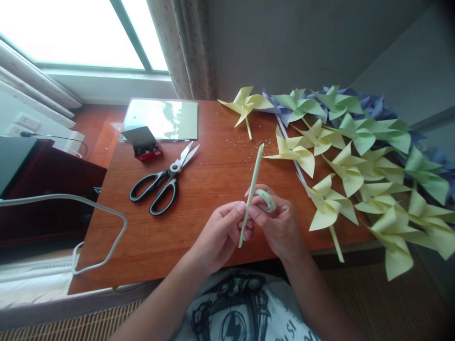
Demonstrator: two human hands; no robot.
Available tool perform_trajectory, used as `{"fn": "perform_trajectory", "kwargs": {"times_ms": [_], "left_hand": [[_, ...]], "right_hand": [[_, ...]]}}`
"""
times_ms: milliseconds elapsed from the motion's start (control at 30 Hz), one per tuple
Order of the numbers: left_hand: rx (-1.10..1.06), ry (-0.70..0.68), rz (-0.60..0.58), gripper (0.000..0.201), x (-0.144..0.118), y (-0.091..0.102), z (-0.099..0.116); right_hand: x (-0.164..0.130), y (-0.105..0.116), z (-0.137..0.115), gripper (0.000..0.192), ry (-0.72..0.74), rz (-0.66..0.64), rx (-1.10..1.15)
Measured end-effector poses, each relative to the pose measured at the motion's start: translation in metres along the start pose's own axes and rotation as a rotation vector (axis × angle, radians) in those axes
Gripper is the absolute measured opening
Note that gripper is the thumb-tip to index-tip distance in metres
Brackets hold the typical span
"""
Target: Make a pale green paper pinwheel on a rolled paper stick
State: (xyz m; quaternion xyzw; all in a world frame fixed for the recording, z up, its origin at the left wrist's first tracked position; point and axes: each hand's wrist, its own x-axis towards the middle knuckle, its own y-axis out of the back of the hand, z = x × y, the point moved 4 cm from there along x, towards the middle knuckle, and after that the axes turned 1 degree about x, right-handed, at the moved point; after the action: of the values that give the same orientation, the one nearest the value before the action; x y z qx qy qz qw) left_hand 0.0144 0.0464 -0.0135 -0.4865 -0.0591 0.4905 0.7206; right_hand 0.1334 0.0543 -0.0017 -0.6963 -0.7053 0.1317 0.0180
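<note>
My left hand [223,233] pinches a thin pale-yellow rolled paper stick [254,182] that points up and away over the wooden table [199,222]. My right hand [279,222] holds a small roll of clear tape [266,199] and also touches the stick just beside my left thumb. Both hands hover over the table's near edge, above my lap.
Black-handled scissors [164,182] lie open to the left of my hands. A small red box [145,144] and a shiny sheet [161,118] sit at the back left. Several yellow, green and blue paper pinwheels [355,156] cover the right side. A white cable [106,232] loops at left.
</note>
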Motion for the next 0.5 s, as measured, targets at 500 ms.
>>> {"fn": "perform_trajectory", "kwargs": {"times_ms": [500], "left_hand": [[0.498, -0.325, 0.155, 0.027, -0.007, 0.005, 0.018]], "right_hand": [[0.002, 0.003, -0.021, 0.013, 0.300, -0.015, -0.227]]}}
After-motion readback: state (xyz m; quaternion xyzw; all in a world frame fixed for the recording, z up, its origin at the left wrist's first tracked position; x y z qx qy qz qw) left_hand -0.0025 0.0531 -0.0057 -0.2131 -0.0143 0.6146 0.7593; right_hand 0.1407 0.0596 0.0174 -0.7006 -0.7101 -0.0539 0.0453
